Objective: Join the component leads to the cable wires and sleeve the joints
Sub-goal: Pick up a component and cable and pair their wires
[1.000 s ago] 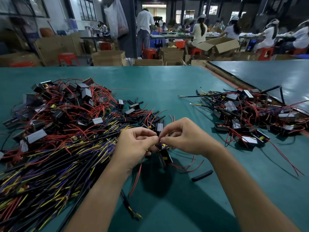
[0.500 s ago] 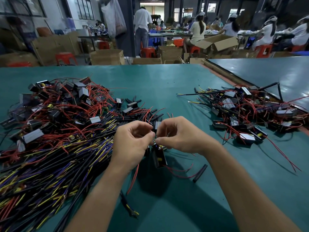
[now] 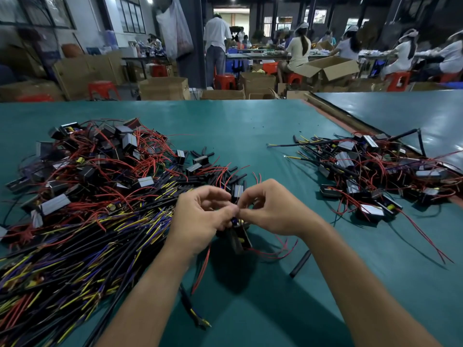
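Note:
My left hand (image 3: 200,219) and my right hand (image 3: 270,211) meet fingertip to fingertip above the green table (image 3: 250,126), pinching thin wire ends between them. Just under the fingers hangs a small black component (image 3: 240,240) with red leads (image 3: 275,254) trailing right. A black cable (image 3: 190,306) with yellow and blue wire ends runs down from my left hand towards the near edge. The joint itself is hidden by my fingertips. A loose black sleeve (image 3: 300,262) lies on the table right of my right wrist.
A big heap of black cables with yellow and blue ends (image 3: 75,246) and components with red leads (image 3: 100,166) fills the left. A second pile of components and cables (image 3: 375,176) lies at the right. Short black sleeves (image 3: 233,179) lie beyond my hands. People work at far tables.
My hands have stayed together at the same spot, fingers shifting slightly on the wire ends. The hanging component has swung a little. The view has tilted slightly.

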